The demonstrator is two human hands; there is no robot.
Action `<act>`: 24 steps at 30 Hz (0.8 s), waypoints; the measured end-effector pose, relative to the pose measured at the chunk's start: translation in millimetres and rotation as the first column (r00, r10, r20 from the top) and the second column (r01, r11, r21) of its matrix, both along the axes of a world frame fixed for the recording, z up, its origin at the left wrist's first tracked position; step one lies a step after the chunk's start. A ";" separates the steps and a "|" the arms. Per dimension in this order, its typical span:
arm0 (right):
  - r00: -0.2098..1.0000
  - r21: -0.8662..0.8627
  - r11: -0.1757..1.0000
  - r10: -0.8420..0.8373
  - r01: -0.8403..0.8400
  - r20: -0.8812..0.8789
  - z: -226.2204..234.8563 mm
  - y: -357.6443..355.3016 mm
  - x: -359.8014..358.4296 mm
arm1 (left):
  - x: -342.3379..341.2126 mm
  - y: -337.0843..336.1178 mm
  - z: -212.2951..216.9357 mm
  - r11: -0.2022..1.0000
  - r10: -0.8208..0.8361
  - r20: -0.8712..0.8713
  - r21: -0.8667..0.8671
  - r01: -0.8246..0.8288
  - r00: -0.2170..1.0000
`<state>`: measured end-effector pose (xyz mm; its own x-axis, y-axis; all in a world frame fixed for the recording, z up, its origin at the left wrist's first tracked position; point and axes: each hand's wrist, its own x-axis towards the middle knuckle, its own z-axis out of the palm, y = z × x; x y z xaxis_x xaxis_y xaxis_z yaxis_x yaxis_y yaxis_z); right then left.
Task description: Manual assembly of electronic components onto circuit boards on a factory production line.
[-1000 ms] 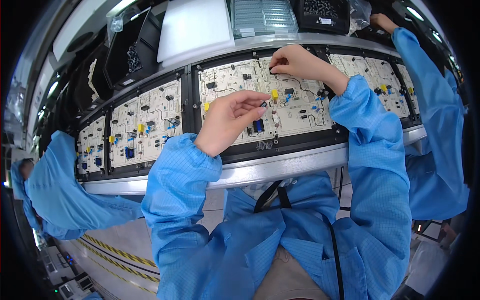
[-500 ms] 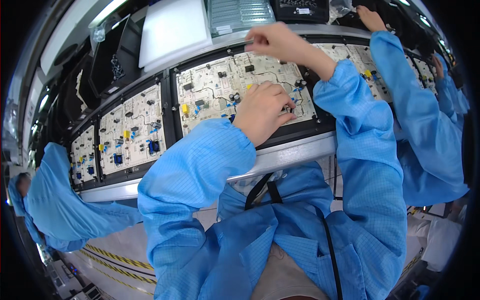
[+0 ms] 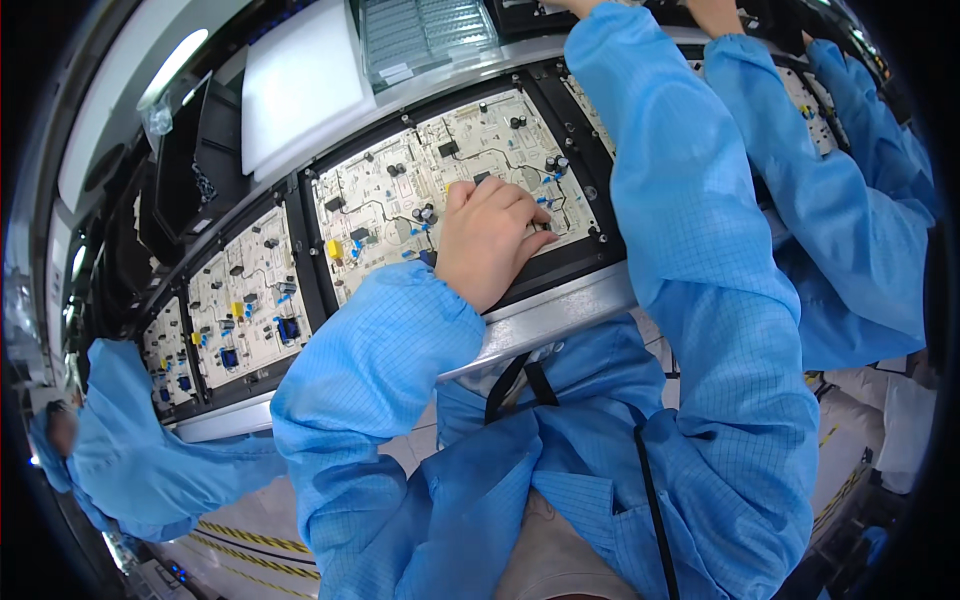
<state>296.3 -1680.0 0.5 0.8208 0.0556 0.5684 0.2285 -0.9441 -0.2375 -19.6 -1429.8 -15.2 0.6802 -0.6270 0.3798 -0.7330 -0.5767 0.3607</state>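
Observation:
My left hand (image 3: 490, 238) rests over the pale circuit board (image 3: 372, 178) in front of me. Its fingers curl toward the thumb near the board's near right part, and a small dark thing shows between them, too small to name. Around it stand black capacitors (image 3: 424, 213), a yellow block component (image 3: 335, 249) and small blue parts. My right hand (image 3: 578, 6) reaches to the far side, past the board, beside a dark parts tray (image 3: 520, 16). The upper edge of the picture cuts it off, so its fingers are hidden.
The board sits in a black carrier frame (image 3: 318, 262) behind a metal rail (image 3: 560, 307). More boards (image 3: 245, 290) line up leftward. A white foam slab (image 3: 303, 90), a clear tray (image 3: 428, 42) and a black bin (image 3: 205, 150) stand beyond. Blue-sleeved people work at both sides.
My right hand has moved from above the board away to the far edge of the picture. My left hand stays at the same part of the board, and the view has shifted.

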 end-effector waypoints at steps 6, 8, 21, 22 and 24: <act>0.933 0.068 0.997 -0.001 0.027 -0.360 10.5 18.8 2.2 | -1.2 8.4 0.8 0.999 0.036 0.007 0.000 -0.036 0.999; 0.921 0.072 0.995 -0.029 0.062 -0.387 11.8 8.7 8.1 | -1.5 5.4 0.9 0.999 0.026 -0.008 -0.029 -0.026 1.000; 0.990 0.014 0.999 -0.048 0.051 -0.131 -12.7 -4.2 29.3 | 0.2 5.2 1.5 0.999 0.043 -0.052 0.007 -0.043 0.998; 0.990 0.009 0.998 -0.063 0.065 -0.130 -13.7 -14.6 30.1 | 1.1 1.4 1.7 1.000 0.029 -0.051 0.003 -0.029 0.998; 0.991 0.137 0.988 -0.060 0.076 -0.118 -14.4 -0.3 25.3 | 0.8 7.0 1.6 0.999 0.042 -0.065 0.015 -0.041 0.997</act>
<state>321.7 -1680.3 -13.9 0.8797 -0.0763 0.4695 0.1291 -0.9117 -0.3900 -18.8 -1422.9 -13.6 0.7285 -0.6029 0.3254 -0.6838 -0.6110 0.3988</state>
